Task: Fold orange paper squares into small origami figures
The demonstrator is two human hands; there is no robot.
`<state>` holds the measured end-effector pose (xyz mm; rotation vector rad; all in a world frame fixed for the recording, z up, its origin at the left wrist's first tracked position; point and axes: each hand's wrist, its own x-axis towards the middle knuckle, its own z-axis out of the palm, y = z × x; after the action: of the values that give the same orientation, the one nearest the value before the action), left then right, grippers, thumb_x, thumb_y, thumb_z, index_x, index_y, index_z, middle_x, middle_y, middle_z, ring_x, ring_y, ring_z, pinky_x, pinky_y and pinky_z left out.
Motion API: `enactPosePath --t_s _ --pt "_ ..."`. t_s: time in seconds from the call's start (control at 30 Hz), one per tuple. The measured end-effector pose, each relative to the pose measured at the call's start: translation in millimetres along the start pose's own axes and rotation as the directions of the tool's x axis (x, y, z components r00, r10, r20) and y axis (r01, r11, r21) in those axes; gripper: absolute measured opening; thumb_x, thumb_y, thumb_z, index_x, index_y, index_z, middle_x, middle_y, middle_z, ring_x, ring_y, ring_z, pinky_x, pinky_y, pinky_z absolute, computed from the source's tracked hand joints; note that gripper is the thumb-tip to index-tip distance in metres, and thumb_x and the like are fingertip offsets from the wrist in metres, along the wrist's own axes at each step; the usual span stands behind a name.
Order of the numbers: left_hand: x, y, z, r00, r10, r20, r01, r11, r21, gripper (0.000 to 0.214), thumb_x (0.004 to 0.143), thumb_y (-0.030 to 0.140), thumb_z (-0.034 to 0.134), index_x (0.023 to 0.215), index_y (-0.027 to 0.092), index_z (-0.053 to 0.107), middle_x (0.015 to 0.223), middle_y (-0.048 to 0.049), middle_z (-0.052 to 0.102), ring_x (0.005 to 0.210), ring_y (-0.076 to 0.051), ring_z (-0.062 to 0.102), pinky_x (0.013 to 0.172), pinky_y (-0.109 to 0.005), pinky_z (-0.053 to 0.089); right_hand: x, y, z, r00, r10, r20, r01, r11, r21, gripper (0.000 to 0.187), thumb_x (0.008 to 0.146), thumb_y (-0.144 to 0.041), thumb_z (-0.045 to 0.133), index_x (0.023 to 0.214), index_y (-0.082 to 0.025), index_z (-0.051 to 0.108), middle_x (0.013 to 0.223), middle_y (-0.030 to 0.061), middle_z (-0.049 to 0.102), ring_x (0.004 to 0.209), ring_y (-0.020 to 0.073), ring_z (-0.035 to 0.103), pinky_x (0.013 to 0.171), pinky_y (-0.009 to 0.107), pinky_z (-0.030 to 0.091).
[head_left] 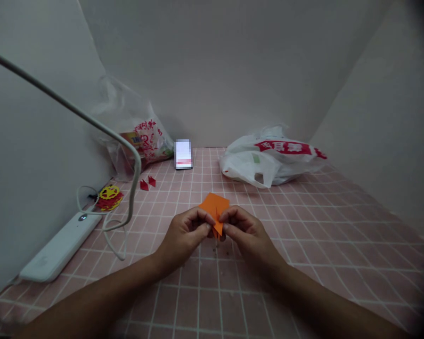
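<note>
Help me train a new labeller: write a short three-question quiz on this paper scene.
1. True or false: the left hand and the right hand both pinch the orange paper.
2. Where does the white bag with red print lie? A) at the far side of the tabletop, right of centre; B) under the hands; C) on the person's lap.
3. Fill in: the white power strip lies along the ___ wall.
Key: 1 true; 2 A; 3 left.
</note>
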<state>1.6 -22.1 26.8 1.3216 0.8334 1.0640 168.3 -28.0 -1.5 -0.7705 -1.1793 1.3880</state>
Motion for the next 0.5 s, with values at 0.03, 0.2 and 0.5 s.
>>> enactPosePath --t_s 0.03,0.2,0.5 --pt "-0.4 0.0 0.4 1.000 0.017 0.000 -0.017 1.000 0.009 0.000 0.078 0.015 0.063 0.078 0.015 0.063 0.071 -0.0004 0.069 0.066 -0.014 0.068 0.066 -0.027 0.057 0.2 0.6 -0.1 1.000 0.007 0.004 -0.007 1.000 0.014 0.006 0.079 -0.019 0.065 0.083 -0.020 0.061 0.074 -0.0031 0.061 0.062 0.0111 0.060 0.060 0.025 0.049" --pt "-1.8 -0.1 1.0 0.998 0.057 0.010 -0.058 0.996 0.062 0.004 0.080 0.013 0.060 0.077 0.015 0.063 0.072 -0.0010 0.068 0.067 -0.014 0.069 0.067 -0.028 0.057 -0.1 0.9 0.8 0.999 0.032 0.004 -0.032 0.994 0.103 0.009 0.078 -0.017 0.067 0.082 -0.020 0.059 0.072 -0.0037 0.063 0.062 0.0102 0.060 0.060 0.024 0.047" --pt "-2.4 1.5 -0.2 0.999 0.038 -0.010 -0.037 0.996 0.077 0.006 0.082 0.020 0.064 0.081 0.015 0.061 0.071 -0.0003 0.066 0.068 -0.012 0.064 0.066 -0.024 0.051 -0.6 -7.4 4.0 1.000 -0.024 0.004 0.024 0.999 -0.043 0.009 0.078 -0.019 0.065 0.079 -0.021 0.056 0.072 -0.0028 0.061 0.065 0.0122 0.059 0.062 0.026 0.048"
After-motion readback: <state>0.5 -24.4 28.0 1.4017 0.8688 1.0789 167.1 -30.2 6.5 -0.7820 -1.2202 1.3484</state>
